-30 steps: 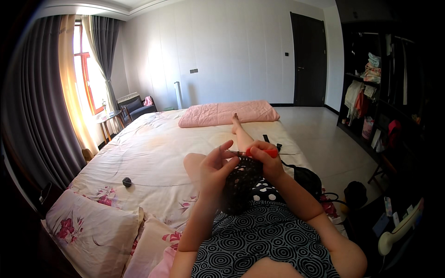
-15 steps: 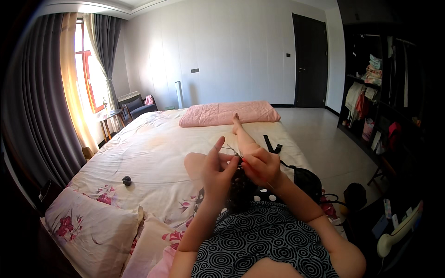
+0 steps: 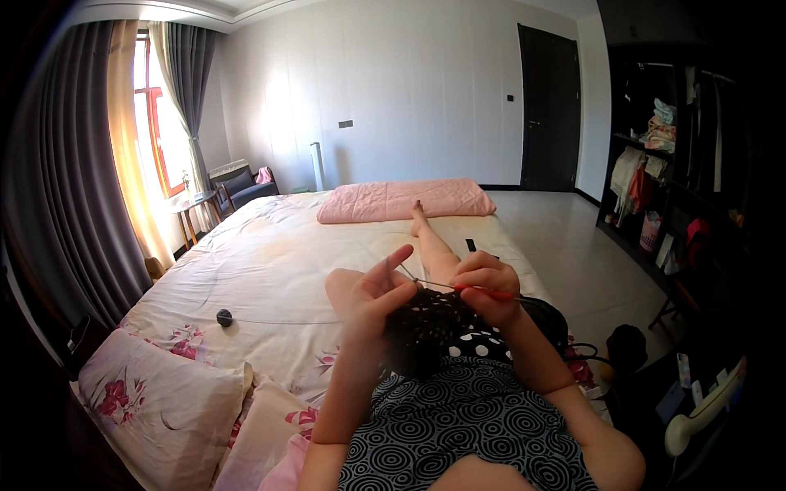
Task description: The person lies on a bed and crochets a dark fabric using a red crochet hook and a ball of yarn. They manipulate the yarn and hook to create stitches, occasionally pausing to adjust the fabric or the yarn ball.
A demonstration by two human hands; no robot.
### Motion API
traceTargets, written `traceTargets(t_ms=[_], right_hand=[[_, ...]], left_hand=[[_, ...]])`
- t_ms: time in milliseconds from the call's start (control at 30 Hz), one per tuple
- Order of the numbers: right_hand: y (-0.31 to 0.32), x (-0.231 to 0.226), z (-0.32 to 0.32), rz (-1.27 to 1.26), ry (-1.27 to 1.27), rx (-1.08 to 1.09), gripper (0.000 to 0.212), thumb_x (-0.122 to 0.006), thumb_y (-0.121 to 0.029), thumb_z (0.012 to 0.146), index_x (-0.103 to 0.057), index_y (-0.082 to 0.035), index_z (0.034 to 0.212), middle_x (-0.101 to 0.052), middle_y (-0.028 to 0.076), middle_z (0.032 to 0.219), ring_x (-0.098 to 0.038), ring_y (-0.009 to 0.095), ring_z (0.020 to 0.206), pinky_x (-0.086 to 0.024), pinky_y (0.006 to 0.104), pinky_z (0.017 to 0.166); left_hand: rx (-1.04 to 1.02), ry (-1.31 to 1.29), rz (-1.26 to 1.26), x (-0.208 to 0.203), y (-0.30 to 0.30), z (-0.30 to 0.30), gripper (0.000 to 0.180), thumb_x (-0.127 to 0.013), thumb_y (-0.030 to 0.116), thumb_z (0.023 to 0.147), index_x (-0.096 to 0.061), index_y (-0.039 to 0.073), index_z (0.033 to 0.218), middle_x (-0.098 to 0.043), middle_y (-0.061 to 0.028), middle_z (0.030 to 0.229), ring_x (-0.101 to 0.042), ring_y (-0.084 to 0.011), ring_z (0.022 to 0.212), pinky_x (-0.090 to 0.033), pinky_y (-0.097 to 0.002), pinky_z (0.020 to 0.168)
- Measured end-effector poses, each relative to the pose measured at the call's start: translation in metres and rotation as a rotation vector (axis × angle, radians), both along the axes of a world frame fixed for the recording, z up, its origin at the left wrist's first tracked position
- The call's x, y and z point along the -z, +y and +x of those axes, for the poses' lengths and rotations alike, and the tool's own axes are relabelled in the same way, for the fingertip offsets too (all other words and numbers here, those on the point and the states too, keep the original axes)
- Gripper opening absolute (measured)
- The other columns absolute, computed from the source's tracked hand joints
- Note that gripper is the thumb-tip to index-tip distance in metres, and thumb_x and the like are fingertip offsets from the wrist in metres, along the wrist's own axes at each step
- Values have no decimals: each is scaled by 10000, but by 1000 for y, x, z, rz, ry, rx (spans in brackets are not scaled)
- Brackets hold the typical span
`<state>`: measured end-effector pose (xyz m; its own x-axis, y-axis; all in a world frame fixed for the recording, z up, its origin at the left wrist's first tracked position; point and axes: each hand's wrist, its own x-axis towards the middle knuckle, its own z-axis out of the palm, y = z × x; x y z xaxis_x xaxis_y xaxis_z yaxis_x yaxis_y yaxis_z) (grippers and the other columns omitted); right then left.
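Two hands meet over the lap of a person sitting on a bed [image 3: 270,270], seen from the head camera. The left hand [image 3: 378,296] is closed around the upper edge of a black crocheted piece [image 3: 426,331], its forefinger raised with a thin strand of yarn [image 3: 409,274] running over it. The right hand [image 3: 487,282] pinches a crochet hook with an orange-red handle [image 3: 491,293], fingers curled tight about it, the metal tip pointing left toward the other hand. The black piece hangs between both hands, resting on the spiral-patterned dress. A small dark ball of yarn [image 3: 224,317] lies well apart on the sheet to the left. A folded pink quilt [image 3: 401,199] lies across the foot of the bed.
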<state>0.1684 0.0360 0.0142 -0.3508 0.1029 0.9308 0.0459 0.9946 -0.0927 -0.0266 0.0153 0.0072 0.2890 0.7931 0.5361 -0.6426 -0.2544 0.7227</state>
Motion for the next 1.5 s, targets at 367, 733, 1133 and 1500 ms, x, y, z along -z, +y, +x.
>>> traceTargets(t_ms=[367,733,1133,1500], right_hand=[[4,12,-17,-570,197,-143,157,-490,-148,848,-547,-2,855,-569,61,805,-524,117,752,-412,220,722],[3,19,-17,-785,423,-271,166,-510,-180,842,-539,-17,849,-583,61,800,-537,108,714,-437,225,675],[-1,6,-6,-551,122,-270,196,-520,-143,726,-592,36,686,-556,106,740,-496,147,672,-382,242,642],[-5,3,-7,-619,173,-288,162,-488,-84,715,-589,43,725,-559,101,737,-493,139,671,-381,235,643]], left_hand=[[-438,132,227,6,-6,25,480,-561,-43,751,-411,-49,1207,-548,-32,835,-527,-75,735,-431,-187,695],[-32,276,98,1,9,-9,538,-551,-42,736,-365,-51,1241,-576,-82,891,-562,-120,799,-454,-220,711],[63,154,33,2,10,-11,532,-536,-45,744,-342,-69,1238,-585,-111,865,-585,-171,797,-472,-259,727],[-17,153,20,1,7,-12,550,-553,-34,732,-358,-37,1246,-544,-76,884,-538,-130,786,-442,-224,686]])
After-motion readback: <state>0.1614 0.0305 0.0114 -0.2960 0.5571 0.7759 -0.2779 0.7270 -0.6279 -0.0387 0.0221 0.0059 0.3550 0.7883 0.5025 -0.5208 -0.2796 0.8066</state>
